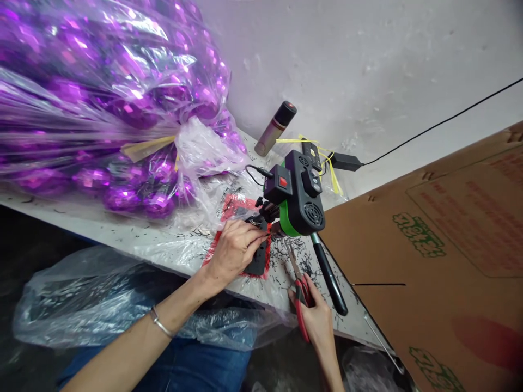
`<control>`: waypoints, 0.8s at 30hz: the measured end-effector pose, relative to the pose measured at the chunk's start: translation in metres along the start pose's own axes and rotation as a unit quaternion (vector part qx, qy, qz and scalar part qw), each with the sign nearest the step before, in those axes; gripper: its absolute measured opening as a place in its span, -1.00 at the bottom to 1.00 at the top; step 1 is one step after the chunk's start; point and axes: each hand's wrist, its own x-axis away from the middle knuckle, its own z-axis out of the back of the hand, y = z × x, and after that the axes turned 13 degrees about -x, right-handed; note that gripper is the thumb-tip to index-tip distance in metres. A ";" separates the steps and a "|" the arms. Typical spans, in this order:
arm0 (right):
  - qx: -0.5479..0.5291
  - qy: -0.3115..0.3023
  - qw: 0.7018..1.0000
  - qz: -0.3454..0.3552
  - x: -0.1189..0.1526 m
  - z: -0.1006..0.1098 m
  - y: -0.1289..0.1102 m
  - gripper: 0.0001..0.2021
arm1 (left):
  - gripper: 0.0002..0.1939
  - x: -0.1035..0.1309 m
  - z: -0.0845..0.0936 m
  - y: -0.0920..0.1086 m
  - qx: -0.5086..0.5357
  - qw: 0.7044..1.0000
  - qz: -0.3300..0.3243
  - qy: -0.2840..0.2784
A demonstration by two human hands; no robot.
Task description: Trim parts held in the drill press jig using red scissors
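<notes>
My left hand (232, 247) is closed in a pinch at the base of a small black and green bench machine (303, 193); whatever its fingertips hold is hidden. My right hand (318, 313) grips a pair of scissors (302, 302) with red handles, the blades pointing up toward the machine and slightly parted. The machine has a red switch, round vents and a black-gripped lever (330, 277) slanting down to the right. Beneath my left hand, the black base (257, 261) rests on a red mat (235, 204). Short black scraps (308, 264) litter the white table around it.
Large clear bags of shiny purple balls (134, 103) fill the table's left side. A spray can (275, 128) stands by the wall, near a black power adapter (346, 161) with a cord. A big cardboard box (441, 239) borders the right. Clear plastic sheeting (102, 296) covers my lap.
</notes>
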 end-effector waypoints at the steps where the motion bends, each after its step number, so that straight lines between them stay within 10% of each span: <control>1: -0.002 0.002 1.000 -0.002 0.000 0.000 -0.001 -0.29 | -0.80 0.001 0.000 -0.002 -0.013 1.000 -0.005 -0.011; 24: -0.008 0.023 1.000 -0.014 0.001 -0.005 -0.005 -0.26 | -0.86 0.009 -0.004 0.000 0.026 0.994 0.091 -0.050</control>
